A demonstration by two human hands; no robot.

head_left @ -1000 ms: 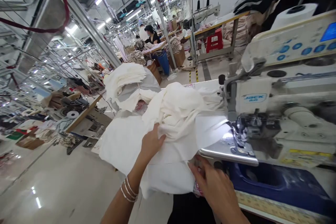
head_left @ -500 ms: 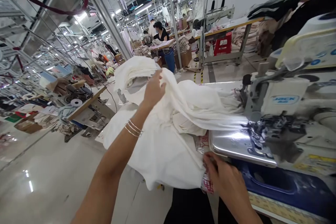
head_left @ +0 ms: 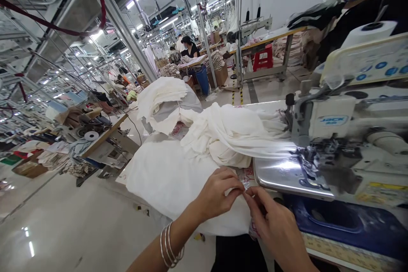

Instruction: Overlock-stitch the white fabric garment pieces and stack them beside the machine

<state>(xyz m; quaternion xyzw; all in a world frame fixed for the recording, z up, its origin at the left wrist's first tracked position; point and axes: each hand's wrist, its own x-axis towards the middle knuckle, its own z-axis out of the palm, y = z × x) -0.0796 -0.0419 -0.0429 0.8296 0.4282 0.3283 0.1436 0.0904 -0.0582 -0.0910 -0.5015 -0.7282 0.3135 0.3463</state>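
A wide piece of white fabric (head_left: 159, 170) lies spread over the near side of the work table and hangs off its front edge. My left hand (head_left: 221, 191), with bangles on the wrist, pinches the fabric's right edge. Close against it, my right hand (head_left: 270, 216) pinches the same edge, fingertips almost touching the left ones. Behind both hands is a bunched heap of white fabric (head_left: 229, 127), its folds running right to the presser foot of a Jack sewing machine (head_left: 333, 119). The exact bit of edge between the fingertips is hidden.
The machine's shiny metal plate (head_left: 283, 174) lies right of my hands, with a dark blue tray (head_left: 338, 221) below. A stack of white pieces (head_left: 162, 93) sits at the table's far left. Beyond are a red stool (head_left: 263, 58) and a seated person (head_left: 191, 47).
My left hand has let go of the bunched fabric at the back and come down toward me, beside my right hand. The heap has settled lower. My right hand stays at the edge.
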